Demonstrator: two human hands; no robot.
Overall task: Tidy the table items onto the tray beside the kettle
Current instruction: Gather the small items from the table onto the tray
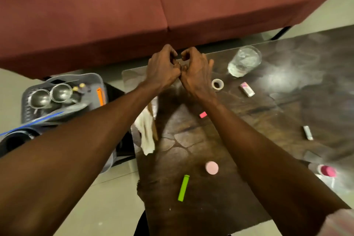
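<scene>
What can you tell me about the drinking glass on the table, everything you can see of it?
The glass is a clear, colourless tumbler that looks like real glass. It stands upright near the far edge of the dark table, right of both hands, with its round rim open to the camera. It appears empty, though reflections make that hard to confirm. Nothing touches it; the tape roll lies apart from it, nearer and to its left.
</scene>
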